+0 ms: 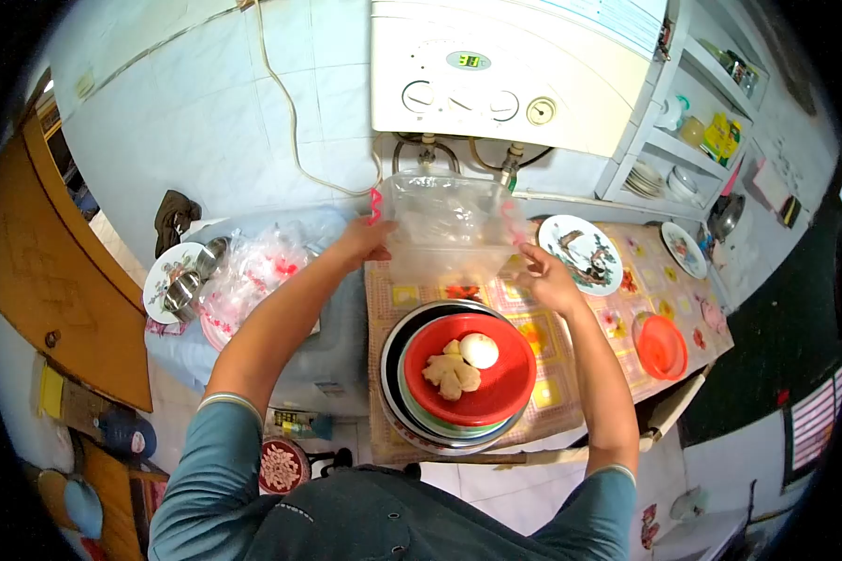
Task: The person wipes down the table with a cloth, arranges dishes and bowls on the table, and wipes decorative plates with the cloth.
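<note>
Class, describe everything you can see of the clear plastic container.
The clear plastic container looks boxy, see-through and colourless, with glossy highlights and a pinkish-red clip or handle at its left end; a fainter pink patch shows at the right. The left hand grips one end, and the right hand is at the other. It is before the tiled wall, beyond the red bowl. Whether it touches the table, or has a lid, is unclear.

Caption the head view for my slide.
Left hand and right hand hold a clear plastic container beyond a red bowl holding ginger.
</note>
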